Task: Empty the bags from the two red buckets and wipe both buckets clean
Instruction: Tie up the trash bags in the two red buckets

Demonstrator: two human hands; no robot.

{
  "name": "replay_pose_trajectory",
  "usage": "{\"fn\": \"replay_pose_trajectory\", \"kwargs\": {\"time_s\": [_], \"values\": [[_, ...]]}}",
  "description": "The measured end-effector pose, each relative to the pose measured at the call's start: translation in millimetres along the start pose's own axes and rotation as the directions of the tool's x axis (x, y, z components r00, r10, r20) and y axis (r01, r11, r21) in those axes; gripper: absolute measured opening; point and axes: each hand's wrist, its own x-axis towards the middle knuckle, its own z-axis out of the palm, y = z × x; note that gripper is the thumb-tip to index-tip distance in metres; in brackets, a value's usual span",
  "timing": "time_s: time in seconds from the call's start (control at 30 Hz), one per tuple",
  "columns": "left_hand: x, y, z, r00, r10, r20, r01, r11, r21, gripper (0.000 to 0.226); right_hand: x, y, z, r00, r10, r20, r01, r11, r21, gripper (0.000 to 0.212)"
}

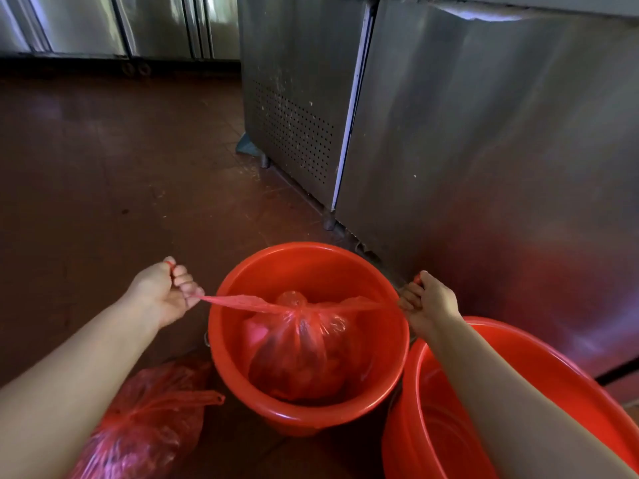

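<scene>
A red bucket (242, 382) stands on the floor in the middle, with a filled red plastic bag (301, 357) inside it. The bag's two handles are pulled taut sideways over the rim. My left hand (166, 292) is shut on the left handle and my right hand (428, 302) on the right handle. A knot sits where the handles meet above the bag. The second red bucket (570, 375) stands at the lower right under my right forearm, and I see no bag in it. A tied red bag (145, 433) lies on the floor at the lower left.
A stainless steel cabinet (484, 150) with a perforated vent panel stands close behind and to the right of the buckets. More steel units (103, 25) line the far wall. The floor (103, 160) is dark red-brown tile, open to the left.
</scene>
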Motion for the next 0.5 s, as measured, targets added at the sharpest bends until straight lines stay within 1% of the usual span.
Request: {"fn": "replay_pose_trajectory", "kwargs": {"time_s": [0.07,0.1,0.13,0.17,0.2,0.23,0.27,0.3,0.33,0.37,0.4,0.47,0.5], "values": [[-5,0,6,0.993,0.117,-0.023,-0.114,0.989,0.096,0.037,-1,-3,-1,0.997,-0.065,0.035,0.068,0.995,-0.076,0.032],[-10,1,9,0.982,0.190,-0.013,-0.184,0.964,0.190,0.034,-4,-4,1,0.994,-0.092,0.066,0.099,0.987,-0.123,0.031],[-15,1,11,0.966,0.259,0.023,-0.253,0.915,0.313,0.033,-8,-3,3,0.988,-0.112,0.103,0.130,0.974,-0.188,0.028],[-21,0,13,0.947,0.307,0.092,-0.314,0.834,0.453,0.032,-13,0,7,0.981,-0.130,0.141,0.166,0.946,-0.277,0.025],[-26,-3,15,0.930,0.311,0.194,-0.364,0.722,0.588,0.032,-18,5,11,0.972,-0.156,0.177,0.214,0.901,-0.378,0.020],[-32,-6,17,0.919,0.256,0.299,-0.394,0.604,0.693,0.030,-23,10,15,0.959,-0.190,0.211,0.270,0.843,-0.466,0.015],[-38,-9,21,0.914,0.160,0.374,-0.402,0.502,0.766,0.027,-28,16,20,0.943,-0.221,0.249,0.323,0.788,-0.525,0.014],[-44,-11,25,0.906,0.067,0.417,-0.405,0.419,0.813,0.024,-34,20,26,0.927,-0.243,0.286,0.367,0.743,-0.559,0.014],[-48,-12,28,0.896,0.006,0.445,-0.417,0.359,0.835,0.022,-39,23,32,0.912,-0.253,0.322,0.401,0.711,-0.577,0.016],[-52,-12,31,0.884,-0.021,0.467,-0.435,0.329,0.838,0.020,-44,25,38,0.900,-0.257,0.351,0.425,0.692,-0.584,0.017],[-54,-11,34,0.873,-0.025,0.487,-0.451,0.336,0.827,0.020,-48,27,44,0.890,-0.259,0.375,0.443,0.681,-0.582,0.017],[-60,-9,38,0.851,-0.012,0.525,-0.479,0.391,0.785,0.017,-56,31,54,0.879,-0.253,0.404,0.457,0.690,-0.561,0.018],[-63,-8,40,0.837,-0.001,0.547,-0.501,0.403,0.766,0.014,-59,33,60,0.878,-0.240,0.414,0.449,0.712,-0.540,0.019]]}}
